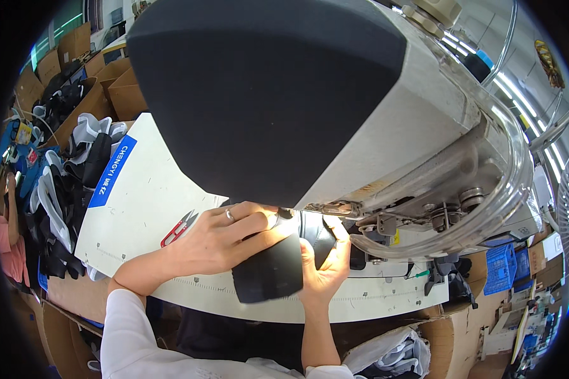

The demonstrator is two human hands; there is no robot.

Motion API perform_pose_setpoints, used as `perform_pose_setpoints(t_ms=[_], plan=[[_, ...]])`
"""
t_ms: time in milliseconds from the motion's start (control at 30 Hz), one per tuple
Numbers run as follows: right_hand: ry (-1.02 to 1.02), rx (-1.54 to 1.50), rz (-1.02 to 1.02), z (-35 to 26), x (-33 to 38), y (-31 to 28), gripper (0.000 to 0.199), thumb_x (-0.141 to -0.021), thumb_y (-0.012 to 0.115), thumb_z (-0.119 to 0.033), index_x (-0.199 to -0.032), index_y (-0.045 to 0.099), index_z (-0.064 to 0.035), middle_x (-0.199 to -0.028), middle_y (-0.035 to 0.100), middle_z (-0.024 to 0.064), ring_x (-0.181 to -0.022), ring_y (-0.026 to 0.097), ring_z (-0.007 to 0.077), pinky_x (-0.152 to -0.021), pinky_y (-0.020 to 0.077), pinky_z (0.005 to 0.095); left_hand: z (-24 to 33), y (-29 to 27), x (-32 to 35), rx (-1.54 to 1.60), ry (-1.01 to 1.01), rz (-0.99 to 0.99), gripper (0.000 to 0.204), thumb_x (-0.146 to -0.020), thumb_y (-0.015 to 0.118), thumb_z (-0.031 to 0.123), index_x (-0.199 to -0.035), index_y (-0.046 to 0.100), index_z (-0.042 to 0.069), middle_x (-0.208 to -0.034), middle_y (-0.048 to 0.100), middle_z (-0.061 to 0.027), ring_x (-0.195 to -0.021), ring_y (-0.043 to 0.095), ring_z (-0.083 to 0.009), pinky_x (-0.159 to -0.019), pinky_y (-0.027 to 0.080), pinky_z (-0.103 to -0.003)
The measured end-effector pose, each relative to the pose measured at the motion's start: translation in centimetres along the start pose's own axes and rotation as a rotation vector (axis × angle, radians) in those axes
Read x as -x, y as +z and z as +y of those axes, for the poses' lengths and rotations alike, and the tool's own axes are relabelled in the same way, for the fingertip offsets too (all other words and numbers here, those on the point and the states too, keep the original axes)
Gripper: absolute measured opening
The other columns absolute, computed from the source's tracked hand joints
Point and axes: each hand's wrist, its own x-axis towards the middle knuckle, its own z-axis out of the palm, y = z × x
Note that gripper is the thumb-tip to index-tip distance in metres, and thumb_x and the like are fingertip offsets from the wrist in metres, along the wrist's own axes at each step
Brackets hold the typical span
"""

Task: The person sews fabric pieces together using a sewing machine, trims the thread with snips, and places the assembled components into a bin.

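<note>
1. The black piece (269,271) is close under the front of the sewing machine (272,107), above the pale desk (148,189), its lower flap angled toward the person
2. The left hand (224,237) grips it with bent fingers over its upper part; the right hand (325,268) pinches its right side, thumb nearest, probably so the two together steady and steer it
3. Red-handled snips (178,228) lie just beside the left forearm, presumably for easy reach
4. The machine's dark head hides the needle area, so whether the piece touches the needle cannot be told
5. The left thumb is out of sight, and the piece's underside is hidden
</note>
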Motion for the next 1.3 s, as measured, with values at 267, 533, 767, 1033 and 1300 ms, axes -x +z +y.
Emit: perform_pose_setpoints(t_ms=[267, 533, 767, 1033, 1300], plan=[[0.141, -0.028, 0.002, -0.1, 0.0, 0.0, 0.056, -0.076, 0.069, 0.010, -0.126, 0.044, 0.0043, -0.120, 0.052, 0.0140, -0.106, 0.055, 0.0182, -0.092, 0.0462, 0.0300, 0.6, -0.9, -0.5, 0.299, -0.200, 0.077, 0.041, -0.066, 0.070, 0.010, -0.106, 0.068, 0.001, -0.095, 0.065, -0.0110, -0.088, 0.068, -0.0262, -0.062, 0.055, -0.029], [0.092, 0.019, 0.032, -0.1, -0.3, 0.1, 0.054, -0.074, 0.071, 0.010, -0.122, 0.046, 0.0052, -0.115, 0.054, 0.0127, -0.105, 0.054, 0.0187, -0.094, 0.0438, 0.0321, 0.3, 0.1, -0.4, -0.015, 0.067, 0.076, 0.028, -0.070, 0.065, 0.008, -0.097, 0.069, 0.003, -0.089, 0.060, -0.0025, -0.093, 0.066, -0.0207, -0.057, 0.057, -0.025], [0.047, 0.228, 0.109, 0.6, -0.5, 0.9, 0.051, -0.074, 0.073, 0.008, -0.118, 0.049, 0.0039, -0.108, 0.056, 0.0111, -0.103, 0.054, 0.0180, -0.092, 0.0434, 0.0299, -1.2, 0.6, 0.6, 0.002, 0.052, 0.039, 0.026, -0.070, 0.065, 0.010, -0.095, 0.070, 0.004, -0.091, 0.060, -0.0020, -0.088, 0.067, -0.0199, -0.061, 0.058, -0.029], [0.019, 0.322, 0.048, 0.1, -0.3, 0.2, 0.048, -0.077, 0.070, 0.006, -0.120, 0.048, 0.0051, -0.106, 0.058, 0.0113, -0.098, 0.057, 0.0166, -0.088, 0.0454, 0.0286, -0.8, 0.0, -0.3, 0.032, -0.027, -0.023, 0.025, -0.068, 0.067, 0.011, -0.092, 0.071, 0.004, -0.091, 0.061, -0.0039, -0.082, 0.067, -0.0187, -0.060, 0.057, -0.027], [0.111, 0.317, 0.072, 0.2, -0.2, 0.2, 0.045, -0.080, 0.067, 0.007, -0.120, 0.047, 0.0052, -0.104, 0.060, 0.0109, -0.094, 0.059, 0.0148, -0.084, 0.0478, 0.0273, -0.2, 1.5, 0.5, -0.054, 0.120, 0.139, 0.024, -0.068, 0.066, 0.008, -0.091, 0.070, 0.003, -0.087, 0.058, -0.0025, -0.083, 0.064, -0.0179, -0.060, 0.057, -0.026]])
